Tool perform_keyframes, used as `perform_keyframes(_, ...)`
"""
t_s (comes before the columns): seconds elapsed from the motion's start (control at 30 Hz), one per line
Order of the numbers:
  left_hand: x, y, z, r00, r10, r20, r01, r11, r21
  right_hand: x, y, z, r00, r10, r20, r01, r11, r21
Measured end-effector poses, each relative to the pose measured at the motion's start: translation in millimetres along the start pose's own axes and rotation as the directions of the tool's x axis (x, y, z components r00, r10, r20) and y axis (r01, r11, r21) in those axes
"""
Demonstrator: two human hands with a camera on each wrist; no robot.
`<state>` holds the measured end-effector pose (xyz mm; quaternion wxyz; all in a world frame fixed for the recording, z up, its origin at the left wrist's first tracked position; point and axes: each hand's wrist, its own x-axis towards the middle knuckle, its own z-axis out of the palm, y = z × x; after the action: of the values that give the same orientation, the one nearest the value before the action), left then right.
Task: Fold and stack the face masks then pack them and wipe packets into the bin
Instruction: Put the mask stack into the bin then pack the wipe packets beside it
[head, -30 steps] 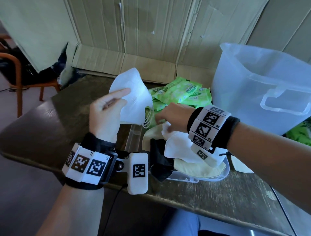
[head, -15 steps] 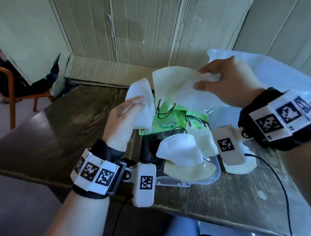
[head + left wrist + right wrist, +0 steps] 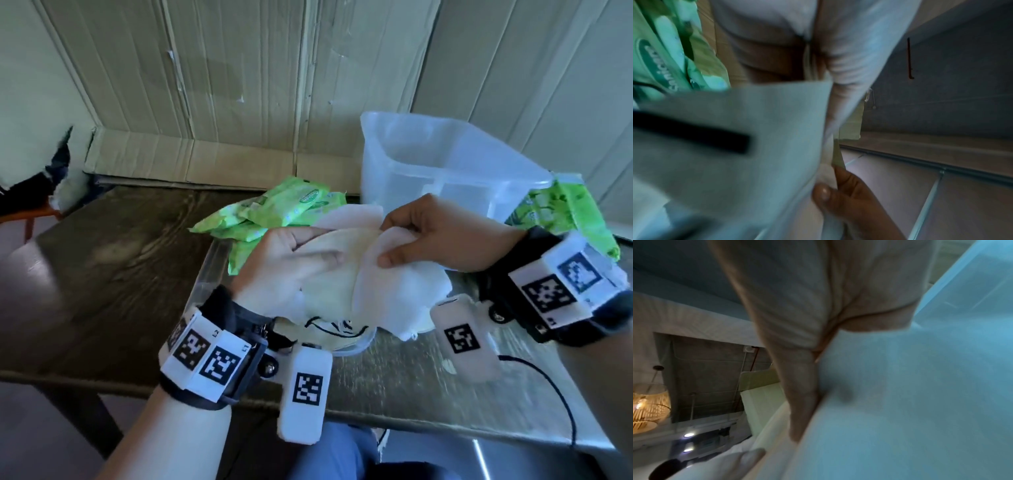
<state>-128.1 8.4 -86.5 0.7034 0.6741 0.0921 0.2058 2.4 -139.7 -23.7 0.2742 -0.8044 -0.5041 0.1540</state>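
Both hands hold a bundle of face masks over a clear shallow tray [image 3: 209, 263] at the table's front. My left hand [image 3: 294, 263] grips a cream mask [image 3: 337, 277] with a white one under it. My right hand [image 3: 421, 236] pinches a white mask [image 3: 394, 291] laid against the cream one. Black ear loops [image 3: 329, 329] hang below the bundle. Green wipe packets [image 3: 281, 212] lie behind the tray, with more [image 3: 568, 212] at the right. The clear bin [image 3: 442, 171] stands at the back right. Both wrist views are blurred, filled with mask fabric [image 3: 735, 146] [image 3: 900, 402].
The dark wooden table [image 3: 113, 260] has bare surface at the left. A black cable [image 3: 548, 387] trails over the front right edge. Cardboard panels [image 3: 239, 85] form the wall behind. A chair [image 3: 27, 219] stands at the far left.
My right hand came down from high at the right with the cream and white masks. The two hands have met, and the masks now sit together between them.
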Motion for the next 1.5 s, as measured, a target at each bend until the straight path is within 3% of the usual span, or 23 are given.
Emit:
perform_keyframes(0.1, -2, -7, 18, 0.995, 0.093, -0.039, -0.090, 0.993, 0.076, -8, 20, -3, 0.971, 0.047, -0.235, -0.049, 0.999, -0.003)
perform_keyframes(0.2, -3, -11, 24, 0.980, 0.160, -0.120, -0.148, 0.983, 0.105, -23, 37, -9, 0.871, 0.080, -0.484, -0.083, 0.996, 0.016)
perform_keyframes(0.3, -1, -14, 27, 0.972, 0.192, -0.135, -0.162, 0.966, 0.201, -38, 46, -13, 0.783, 0.113, -0.612, -0.019, 0.987, 0.158)
perform_keyframes(0.33, -1, -14, 28, 0.970, 0.197, -0.139, -0.162, 0.960, 0.229, -42, 44, -12, 0.778, 0.128, -0.615, 0.019, 0.974, 0.226)
perform_keyframes(0.4, -2, -12, 34, 0.971, 0.187, -0.150, -0.155, 0.967, 0.204, -45, 36, -5, 0.821, 0.125, -0.557, 0.127, 0.911, 0.392)
perform_keyframes(0.47, -6, -7, 41, 0.983, 0.081, -0.162, -0.074, 0.996, 0.053, -43, 26, 5, 0.873, 0.103, -0.477, 0.185, 0.835, 0.518)
perform_keyframes(0.57, -12, -1, 49, 0.996, -0.076, -0.041, 0.065, 0.973, -0.221, -35, 18, 24, 0.899, 0.075, -0.431, 0.204, 0.800, 0.564)
perform_keyframes(0.63, -15, -1, 51, 0.999, -0.045, 0.022, 0.049, 0.954, -0.296, -30, 18, 32, 0.893, 0.108, -0.438, 0.180, 0.804, 0.566)
perform_keyframes(0.77, -13, -11, 49, 0.994, 0.111, 0.021, -0.107, 0.985, -0.137, -28, 23, 38, 0.842, 0.182, -0.508, 0.142, 0.833, 0.534)
perform_keyframes(0.93, -7, -21, 46, 0.987, 0.158, -0.040, -0.160, 0.985, -0.066, -33, 32, 42, 0.776, 0.220, -0.591, 0.080, 0.895, 0.438)
perform_keyframes(1.03, -7, -20, 47, 0.979, 0.204, -0.026, -0.205, 0.978, -0.048, -39, 38, 38, 0.823, 0.232, -0.519, 0.019, 0.901, 0.434)
perform_keyframes(1.1, -8, -17, 49, 0.975, 0.220, -0.014, -0.220, 0.975, -0.008, -42, 39, 37, 0.849, 0.198, -0.490, 0.055, 0.889, 0.454)
perform_keyframes(1.3, -7, -18, 45, 0.966, 0.242, -0.089, -0.240, 0.970, 0.034, -39, 47, 41, 0.716, 0.242, -0.655, 0.123, 0.879, 0.460)
perform_keyframes(1.5, -9, -18, 44, 0.975, 0.218, -0.053, -0.220, 0.975, -0.043, -35, 40, 42, 0.743, 0.251, -0.620, 0.122, 0.861, 0.494)
